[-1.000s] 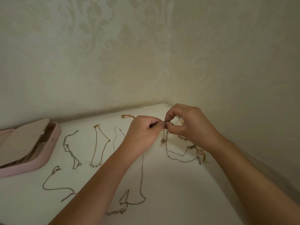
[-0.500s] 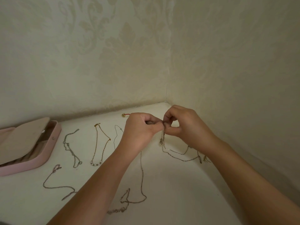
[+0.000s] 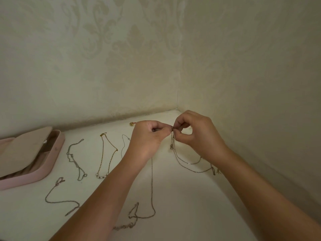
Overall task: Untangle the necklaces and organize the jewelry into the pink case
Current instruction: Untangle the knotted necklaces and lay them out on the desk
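**A:** Anything different from a second ago?

**B:** Hardly. The open, rounded pink jewelry case (image 3: 52, 162) sits far left on the white tabletop (image 3: 182, 197) as before. The gold chain with pearl beads (image 3: 101, 176) beside it is unmoved. The pinch has drifted slightly left.

**A:** And the grip?

**B:** The left hand (image 3: 147, 138) and right hand (image 3: 199, 136) meet fingertip to fingertip. Each pinches the top of the thin, silvery tangled necklace (image 3: 172, 145). It hangs from the pinch near the corner, then trails in two loops under the right wrist to some small charms.
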Action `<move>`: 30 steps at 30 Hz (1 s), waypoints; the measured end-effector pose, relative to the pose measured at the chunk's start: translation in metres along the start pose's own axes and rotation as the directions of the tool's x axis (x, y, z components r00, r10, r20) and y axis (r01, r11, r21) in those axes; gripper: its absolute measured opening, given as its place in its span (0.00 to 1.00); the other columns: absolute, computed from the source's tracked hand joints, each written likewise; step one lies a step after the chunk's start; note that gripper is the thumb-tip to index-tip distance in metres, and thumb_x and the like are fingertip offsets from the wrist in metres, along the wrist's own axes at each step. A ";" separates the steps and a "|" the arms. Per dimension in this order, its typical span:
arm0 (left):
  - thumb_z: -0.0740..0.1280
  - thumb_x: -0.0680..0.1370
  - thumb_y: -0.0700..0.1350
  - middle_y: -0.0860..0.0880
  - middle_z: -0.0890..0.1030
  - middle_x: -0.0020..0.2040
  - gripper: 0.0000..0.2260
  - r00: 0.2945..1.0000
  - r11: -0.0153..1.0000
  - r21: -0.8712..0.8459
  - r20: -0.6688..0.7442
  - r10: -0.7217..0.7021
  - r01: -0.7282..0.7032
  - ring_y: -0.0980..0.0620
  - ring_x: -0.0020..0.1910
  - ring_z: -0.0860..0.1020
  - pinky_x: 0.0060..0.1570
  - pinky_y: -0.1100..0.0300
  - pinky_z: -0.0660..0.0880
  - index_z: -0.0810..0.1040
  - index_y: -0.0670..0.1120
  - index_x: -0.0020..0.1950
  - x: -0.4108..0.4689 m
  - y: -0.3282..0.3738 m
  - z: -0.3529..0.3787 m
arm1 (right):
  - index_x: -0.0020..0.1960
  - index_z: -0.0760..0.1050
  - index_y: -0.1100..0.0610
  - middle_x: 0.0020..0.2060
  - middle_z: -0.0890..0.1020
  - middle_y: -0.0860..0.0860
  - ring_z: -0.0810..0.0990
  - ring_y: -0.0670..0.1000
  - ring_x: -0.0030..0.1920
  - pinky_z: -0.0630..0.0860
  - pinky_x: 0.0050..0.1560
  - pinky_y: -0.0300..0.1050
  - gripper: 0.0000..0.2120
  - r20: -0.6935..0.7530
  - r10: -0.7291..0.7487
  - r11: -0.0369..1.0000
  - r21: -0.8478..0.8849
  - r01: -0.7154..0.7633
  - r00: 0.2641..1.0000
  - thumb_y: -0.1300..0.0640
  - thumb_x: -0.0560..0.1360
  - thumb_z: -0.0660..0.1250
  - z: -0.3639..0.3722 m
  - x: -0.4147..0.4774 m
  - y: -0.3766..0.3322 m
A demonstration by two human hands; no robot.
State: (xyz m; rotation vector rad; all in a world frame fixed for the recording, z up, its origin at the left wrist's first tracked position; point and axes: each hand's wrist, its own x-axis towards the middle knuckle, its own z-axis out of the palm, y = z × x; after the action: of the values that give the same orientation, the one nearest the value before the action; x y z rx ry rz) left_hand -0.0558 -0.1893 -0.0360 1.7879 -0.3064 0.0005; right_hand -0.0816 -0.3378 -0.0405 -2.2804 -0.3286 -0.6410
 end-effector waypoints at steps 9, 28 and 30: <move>0.71 0.75 0.41 0.60 0.71 0.20 0.03 0.999 0.998 -0.039 0.040 -0.037 0.039 0.62 0.19 0.68 0.23 0.74 0.60 0.84 0.42 0.45 0.003 0.000 -0.003 | 0.37 0.75 0.53 0.37 0.79 0.49 0.76 0.44 0.37 0.75 0.43 0.37 0.10 0.000 0.102 0.984 0.147 -0.101 0.995 0.66 0.70 0.69 0.003 0.001 -0.004; 0.70 0.75 0.39 0.60 0.73 0.21 0.05 0.999 0.996 -0.084 0.031 -0.007 0.009 0.65 0.20 0.69 0.23 0.76 0.61 0.84 0.40 0.48 0.002 0.002 -0.005 | 0.41 0.80 0.57 0.35 0.80 0.46 0.78 0.45 0.37 0.74 0.40 0.35 0.04 -0.171 0.028 0.999 -0.034 -0.034 0.985 0.64 0.70 0.72 0.006 -0.003 -0.012; 0.70 0.75 0.39 0.60 0.72 0.20 0.05 0.999 0.996 -0.086 0.041 -0.008 0.012 0.64 0.19 0.69 0.23 0.75 0.61 0.84 0.40 0.48 0.002 0.003 -0.006 | 0.41 0.81 0.58 0.36 0.80 0.48 0.79 0.47 0.37 0.75 0.40 0.38 0.03 -0.182 0.001 0.997 -0.079 -0.016 0.983 0.64 0.70 0.72 0.007 -0.004 -0.013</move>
State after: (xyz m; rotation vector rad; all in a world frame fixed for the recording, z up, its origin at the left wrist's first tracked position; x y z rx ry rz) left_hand -0.0536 -0.1846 -0.0318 1.7053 -0.3221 -0.0556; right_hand -0.0877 -0.3240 -0.0394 -2.2762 -0.2086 -0.8650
